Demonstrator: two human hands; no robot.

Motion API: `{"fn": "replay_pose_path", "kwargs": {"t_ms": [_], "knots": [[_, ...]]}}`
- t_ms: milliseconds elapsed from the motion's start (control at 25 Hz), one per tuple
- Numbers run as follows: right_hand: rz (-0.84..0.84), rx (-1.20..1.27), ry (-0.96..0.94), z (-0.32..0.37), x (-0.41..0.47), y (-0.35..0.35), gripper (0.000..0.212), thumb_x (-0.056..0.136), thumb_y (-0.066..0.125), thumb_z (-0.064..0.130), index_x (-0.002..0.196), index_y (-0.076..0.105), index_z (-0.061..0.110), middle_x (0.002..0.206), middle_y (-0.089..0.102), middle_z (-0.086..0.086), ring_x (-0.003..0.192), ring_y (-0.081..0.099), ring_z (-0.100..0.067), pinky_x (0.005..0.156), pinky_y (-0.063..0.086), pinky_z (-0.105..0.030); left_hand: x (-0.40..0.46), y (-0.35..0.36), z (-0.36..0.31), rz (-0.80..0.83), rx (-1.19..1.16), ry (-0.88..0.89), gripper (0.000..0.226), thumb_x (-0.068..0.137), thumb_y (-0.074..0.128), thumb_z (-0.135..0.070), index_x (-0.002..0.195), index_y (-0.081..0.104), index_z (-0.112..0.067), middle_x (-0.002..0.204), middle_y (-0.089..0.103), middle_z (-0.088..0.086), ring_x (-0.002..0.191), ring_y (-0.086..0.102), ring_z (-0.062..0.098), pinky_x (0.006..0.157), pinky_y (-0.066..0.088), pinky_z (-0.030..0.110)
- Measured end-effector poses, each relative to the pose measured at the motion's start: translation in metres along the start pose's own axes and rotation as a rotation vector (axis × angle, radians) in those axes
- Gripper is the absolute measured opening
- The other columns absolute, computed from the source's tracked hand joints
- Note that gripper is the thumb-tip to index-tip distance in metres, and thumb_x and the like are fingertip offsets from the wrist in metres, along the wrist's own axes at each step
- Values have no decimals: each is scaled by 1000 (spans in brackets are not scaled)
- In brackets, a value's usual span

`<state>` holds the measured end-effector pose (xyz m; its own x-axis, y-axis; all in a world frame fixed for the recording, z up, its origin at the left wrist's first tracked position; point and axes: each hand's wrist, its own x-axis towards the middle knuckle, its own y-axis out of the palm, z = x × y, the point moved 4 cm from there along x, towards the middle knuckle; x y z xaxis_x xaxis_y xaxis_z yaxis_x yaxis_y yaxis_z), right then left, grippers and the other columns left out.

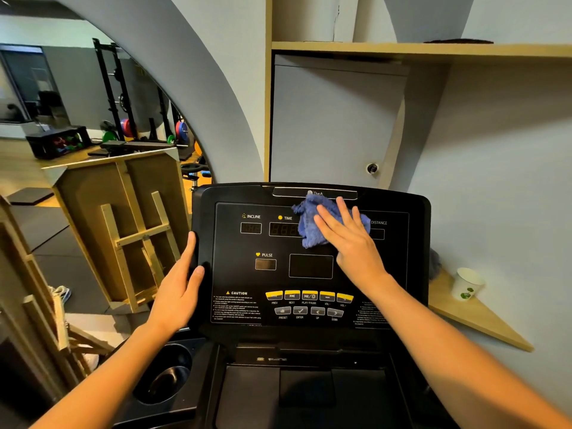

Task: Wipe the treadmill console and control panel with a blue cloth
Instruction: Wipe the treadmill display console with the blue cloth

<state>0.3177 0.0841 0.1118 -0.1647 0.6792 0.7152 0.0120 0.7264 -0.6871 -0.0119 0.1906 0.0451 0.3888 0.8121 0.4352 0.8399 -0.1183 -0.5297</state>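
Right now your right hand [348, 239] lies flat on the blue cloth [312, 224], fingers straight and slightly spread, pressing it against the upper middle of the treadmill console [235, 274]. The cloth is bunched under your palm and fingers, sticking out to the left and above them; it covers the right end of the TIME readout and reaches up to the grey strip at the console's top edge. Your left hand [182, 283] holds the console's left edge about halfway up: the fingers run up along the outer side of the frame and the thumb curls over onto its front face, so that grip is closed on the rim. Below the cloth, the control panel [309, 305] shows a row of yellow buttons marked PREV, NEXT, PLAY/PAUSE and VOL, with a row of grey keys marked PRESET, ENTER, UP and DOWN beneath. The INCLINE, PULSE and DISTANCE labels are uncovered and the small displays look dark. A cup holder [167, 376] sits low on the left under your left forearm. To the right, a white paper cup [465, 283] stands on a wooden corner shelf [476, 317] against the wall. Behind the console is a grey cabinet door [334, 119] with a lock, and to the left a mirror [93, 103] shows weight racks.
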Motion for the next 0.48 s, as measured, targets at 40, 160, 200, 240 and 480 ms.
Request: {"fn": "replay_pose_path", "kwargs": {"t_ms": [40,160,200,240,480], "knots": [[-5,4,9,-1,7,0,86,67,55,-28,143,44,8,154,37,-8,147,11,-39,120,5,-52,0,0,0,-4,1,3,68,93,29,-61,152,-1,-50,147,37,-16,128,44,9,105,41,42],[-28,34,60,4,16,2,86,68,55,-30,144,44,8,154,35,-7,147,9,-40,119,1,-53,1,0,0,-16,0,16,68,94,29,-59,154,0,-47,147,37,-16,128,45,9,104,41,38],[-35,48,85,7,17,2,86,69,55,-30,145,43,9,155,34,-6,148,7,-39,119,-1,-52,1,0,0,-18,-4,18,68,93,29,-60,154,0,-46,148,37,-16,128,45,9,103,41,37],[-38,62,113,10,16,4,88,69,55,-30,146,41,9,156,32,-6,148,5,-38,119,-2,-52,0,1,0,-22,-10,20,69,93,30,-60,154,1,-46,148,37,-15,128,45,9,103,40,36],[-27,113,182,42,16,15,96,65,52,-30,150,32,9,159,24,-3,149,-1,-33,119,-3,-51,0,1,1,-33,-48,17,67,93,34,-57,152,3,-51,152,38,-11,129,50,17,102,46,41]]}}
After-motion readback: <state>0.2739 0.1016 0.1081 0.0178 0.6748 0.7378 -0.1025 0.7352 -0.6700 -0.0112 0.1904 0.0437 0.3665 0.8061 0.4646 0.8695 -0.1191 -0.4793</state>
